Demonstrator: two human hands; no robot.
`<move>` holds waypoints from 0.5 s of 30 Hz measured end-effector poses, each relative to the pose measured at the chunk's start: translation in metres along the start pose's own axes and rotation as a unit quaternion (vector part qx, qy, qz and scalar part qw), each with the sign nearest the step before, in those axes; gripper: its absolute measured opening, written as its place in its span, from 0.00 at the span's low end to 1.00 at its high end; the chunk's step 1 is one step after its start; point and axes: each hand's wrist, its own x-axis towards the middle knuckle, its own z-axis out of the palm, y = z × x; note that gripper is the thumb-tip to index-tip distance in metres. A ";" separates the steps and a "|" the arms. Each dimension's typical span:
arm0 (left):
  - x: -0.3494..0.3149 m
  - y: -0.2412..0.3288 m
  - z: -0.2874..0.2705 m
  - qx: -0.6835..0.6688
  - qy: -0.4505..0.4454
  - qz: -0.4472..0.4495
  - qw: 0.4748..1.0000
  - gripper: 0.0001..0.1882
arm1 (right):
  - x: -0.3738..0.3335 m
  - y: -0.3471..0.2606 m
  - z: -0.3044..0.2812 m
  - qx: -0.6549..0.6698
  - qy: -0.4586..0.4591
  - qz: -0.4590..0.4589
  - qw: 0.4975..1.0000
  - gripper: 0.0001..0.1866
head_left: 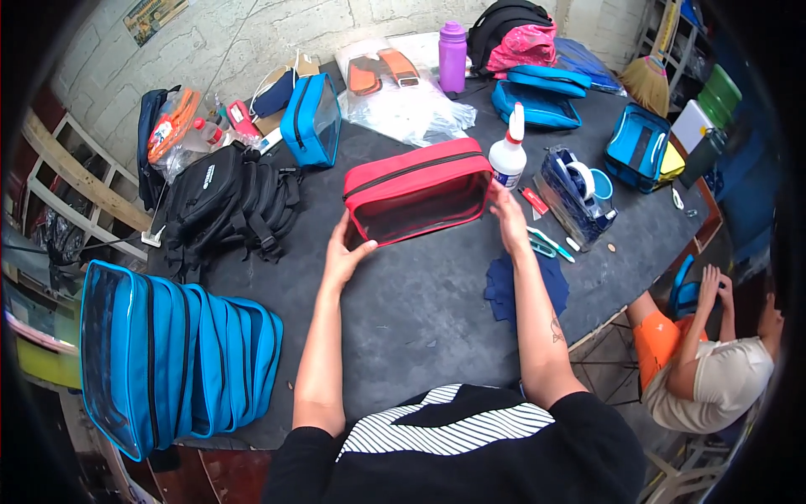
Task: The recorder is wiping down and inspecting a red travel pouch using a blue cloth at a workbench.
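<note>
A: Where is the red pouch (417, 199)?

B: Standing on its long edge near the middle of the dark desk (420, 311), clear window facing the person, zip along the top. It sits between the two hands.

A: And each grip?

B: The left hand (344, 252) is open, its fingers and thumb pressed against the pouch's lower left corner. The right hand (508, 220) lies flat against the right end, fingers spread, not wrapped round anything. So both touch the pouch; neither is closed on it.

A: What lies nearby?

B: Just right of the pouch, a white glue bottle (508, 153) and a blue tape dispenser (578, 195). Teal-handled scissors (547, 245) lie beside the right wrist, with dark blue fabric pieces (504, 290) under the forearm. A black backpack (227, 206) lies to the left, and a row of blue pouches (176, 361) stands at the near left edge.

A: The room?

B: A pale block wall (252, 42) behind the desk, a purple bottle (452, 55) and more blue bags at the far side, a broom (648, 80) at the corner. Another person (705, 361) sits low on the right.
</note>
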 end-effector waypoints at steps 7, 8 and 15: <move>0.006 0.021 0.010 -0.031 0.064 -0.038 0.997 0.35 | -0.010 -0.031 0.032 0.072 -0.015 -0.011 0.997 0.29; 0.010 0.023 0.007 -0.013 0.069 -0.040 0.997 0.32 | -0.006 -0.029 0.033 0.072 -0.018 -0.012 0.997 0.29; 0.023 0.026 0.005 -0.076 0.126 -0.002 0.989 0.25 | 0.000 -0.040 0.046 0.043 -0.043 -0.070 0.996 0.29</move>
